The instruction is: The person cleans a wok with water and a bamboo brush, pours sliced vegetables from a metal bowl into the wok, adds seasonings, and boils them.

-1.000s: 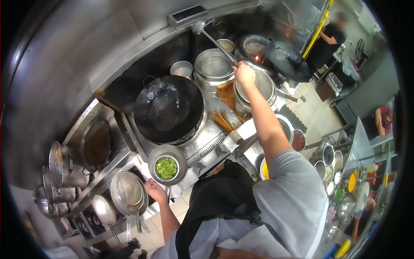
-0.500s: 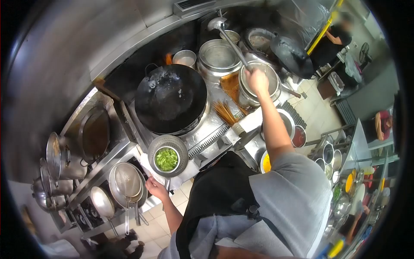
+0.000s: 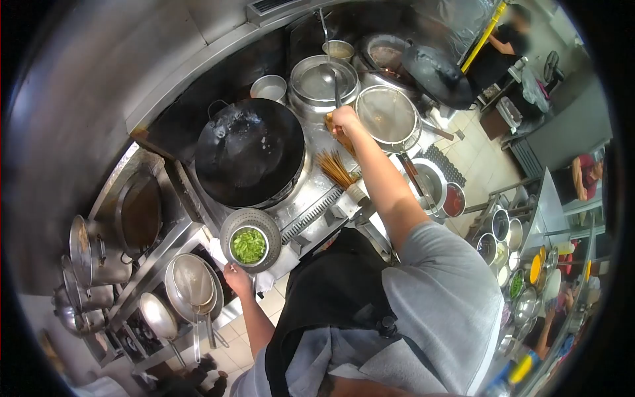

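Note:
My right hand [image 3: 344, 120] is closed round the handle of a ladle [image 3: 337, 94]. The ladle's bowl is over or in a wide steel pot [image 3: 305, 94] behind the stove; I cannot tell whether it touches the liquid. Below the perforated bowl [image 3: 228, 228], at its near edge, is my left hand [image 3: 239, 280], its fingers curled; whatever is in them is hidden. Chopped green vegetables [image 3: 249, 246] fill a small metal bowl inside the perforated one. A large black wok [image 3: 251, 155] sits on the burner left of my right arm.
A mesh strainer [image 3: 387, 119] lies across a pot right of my hand. A bamboo brush [image 3: 337, 171] rests on the stove edge. Strainers and pans [image 3: 194, 280] stand at lower left. Another wok [image 3: 436, 76] leans at the back right. A person [image 3: 510, 43] stands beyond it.
My right hand has moved left, off the strainer-covered pot, and the ladle's bowl has come down from above the back pots to the wide steel pot. My left hand has risen slightly towards the perforated bowl.

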Motion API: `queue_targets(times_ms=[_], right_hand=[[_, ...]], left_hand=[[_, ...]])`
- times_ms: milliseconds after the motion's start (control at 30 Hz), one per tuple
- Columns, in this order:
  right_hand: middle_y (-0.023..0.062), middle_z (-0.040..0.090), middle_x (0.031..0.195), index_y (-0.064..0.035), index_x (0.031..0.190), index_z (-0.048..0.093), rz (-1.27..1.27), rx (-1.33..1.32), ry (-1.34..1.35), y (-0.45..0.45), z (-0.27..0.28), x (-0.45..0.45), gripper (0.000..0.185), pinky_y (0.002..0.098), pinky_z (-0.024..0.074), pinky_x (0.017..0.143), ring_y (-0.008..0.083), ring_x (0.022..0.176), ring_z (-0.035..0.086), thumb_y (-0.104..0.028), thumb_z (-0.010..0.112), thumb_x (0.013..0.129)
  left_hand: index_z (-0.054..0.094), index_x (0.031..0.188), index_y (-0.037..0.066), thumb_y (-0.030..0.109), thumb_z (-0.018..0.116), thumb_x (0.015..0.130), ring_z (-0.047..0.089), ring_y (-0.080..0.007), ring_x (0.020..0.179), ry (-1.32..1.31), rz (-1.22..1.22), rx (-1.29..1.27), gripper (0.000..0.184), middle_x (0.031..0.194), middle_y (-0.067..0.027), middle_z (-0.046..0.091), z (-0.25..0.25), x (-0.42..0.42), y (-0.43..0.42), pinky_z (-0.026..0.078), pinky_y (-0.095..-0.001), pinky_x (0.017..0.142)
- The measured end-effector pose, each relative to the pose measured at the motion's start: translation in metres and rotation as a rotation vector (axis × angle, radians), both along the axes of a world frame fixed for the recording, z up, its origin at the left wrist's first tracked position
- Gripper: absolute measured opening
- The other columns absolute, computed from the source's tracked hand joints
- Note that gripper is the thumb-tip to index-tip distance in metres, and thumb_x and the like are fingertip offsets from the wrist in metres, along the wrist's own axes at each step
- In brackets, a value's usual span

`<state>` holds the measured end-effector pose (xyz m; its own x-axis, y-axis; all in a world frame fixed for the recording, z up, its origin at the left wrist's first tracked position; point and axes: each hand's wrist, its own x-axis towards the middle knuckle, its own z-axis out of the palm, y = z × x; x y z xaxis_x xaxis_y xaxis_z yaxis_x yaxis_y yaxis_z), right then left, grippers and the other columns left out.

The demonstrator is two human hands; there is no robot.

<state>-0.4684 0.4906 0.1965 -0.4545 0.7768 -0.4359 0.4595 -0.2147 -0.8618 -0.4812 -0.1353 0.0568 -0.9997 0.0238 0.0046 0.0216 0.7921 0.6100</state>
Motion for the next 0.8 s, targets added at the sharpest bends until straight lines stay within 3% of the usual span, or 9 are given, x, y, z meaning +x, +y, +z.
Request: queue_targets(times_ms=[67,133,167,200,267,333,533,600,800], right_hand=[[0.0171,0.06,0.058,0.0029,0.065,0.06,0.114,0.029,-0.087,0.033,-0.028,-0.029,0.023,0.0429,0.0448,0.038,0.0261,0.043,0.06,0.0,0.053,0.087],[0.016,0.061,0.062,0.0034,0.075,0.062,0.138,-0.051,-0.074,0.042,-0.03,-0.043,0.016,0.0451,0.0472,0.041,0.0264,0.046,0.06,0.0,0.052,0.088],[0.0125,0.059,0.065,0.0004,0.079,0.057,-0.025,-0.207,0.177,0.04,-0.026,-0.045,0.012,0.0418,0.0492,0.044,0.0241,0.048,0.057,-0.001,0.05,0.09],[0.0125,0.059,0.065,0.0004,0.079,0.057,-0.02,-0.208,0.176,0.042,-0.022,-0.048,0.012,0.0418,0.0492,0.044,0.0241,0.048,0.057,-0.001,0.05,0.09],[0.0077,0.049,0.064,-0.003,0.08,0.044,-0.497,-0.732,0.738,0.057,-0.014,-0.056,0.017,0.0296,0.0481,0.042,0.017,0.047,0.051,-0.003,0.039,0.095],[0.0043,0.047,0.065,-0.0016,0.085,0.039,-0.38,-1.04,0.946,0.082,-0.027,-0.049,0.015,0.0231,0.0474,0.043,0.013,0.049,0.049,-0.005,0.032,0.098],[0.0045,0.047,0.064,0.0029,0.088,0.04,-0.356,-1.339,1.09,0.084,0.005,-0.006,0.016,0.0238,0.0474,0.041,0.0133,0.047,0.049,-0.006,0.031,0.098],[0.0044,0.046,0.065,0.0078,0.099,0.038,-0.345,-1.472,1.176,0.076,0.022,0.009,0.016,0.0245,0.0483,0.041,0.0137,0.046,0.05,-0.006,0.031,0.099],[0.0032,0.047,0.065,0.0129,0.112,0.036,-0.284,-1.489,1.12,0.038,0.069,0.044,0.021,0.0242,0.0483,0.042,0.0141,0.048,0.05,-0.005,0.033,0.1]], left_hand=[[0.064,0.12,-0.008,0.016,0.057,0.096,0.064,-0.0447,0.108,-0.056,-0.003,-0.035,0.035,0.119,-0.0309,0.065,-0.004,-0.001,0.002,0.05,-0.0481,0.094],[0.064,0.12,-0.009,0.016,0.057,0.096,0.064,-0.0462,0.109,-0.11,-0.005,-0.064,0.035,0.118,-0.0319,0.066,-0.002,-0.001,0.007,0.05,-0.0484,0.095],[0.065,0.118,-0.01,0.015,0.056,0.095,0.064,-0.0467,0.108,-0.086,-0.016,-0.059,0.035,0.115,-0.0325,0.067,-0.001,0.001,0.009,0.05,-0.0488,0.095],[0.066,0.116,-0.011,0.015,0.055,0.095,0.064,-0.0471,0.107,-0.064,-0.028,-0.055,0.035,0.112,-0.0331,0.067,0.0,0.003,0.01,0.05,-0.0491,0.095],[0.067,0.114,-0.011,0.014,0.055,0.094,0.065,-0.0472,0.105,0.01,0.015,-0.08,0.034,0.109,-0.0334,0.068,-0.004,0.002,0.012,0.05,-0.0497,0.094],[0.068,0.111,-0.011,0.014,0.055,0.094,0.066,-0.0473,0.103,0.084,0.059,-0.102,0.033,0.106,-0.0337,0.069,-0.006,-0.001,0.012,0.051,-0.0502,0.093],[0.07,0.106,-0.01,0.015,0.058,0.088,0.068,-0.0482,0.098,-0.116,0.059,-0.142,0.033,0.101,-0.0337,0.07,-0.045,-0.024,-0.015,0.053,-0.0515,0.088],[0.072,0.101,-0.008,0.016,0.06,0.085,0.069,-0.0473,0.097,-0.176,0.033,-0.149,0.031,0.1,-0.0333,0.07,-0.055,-0.03,-0.021,0.054,-0.0512,0.088],[0.07,0.085,-0.004,0.015,0.061,0.081,0.069,-0.0445,0.089,-0.013,0.087,-0.112,0.022,0.092,-0.0263,0.071,-0.078,-0.037,-0.03,0.055,-0.0495,0.082]])
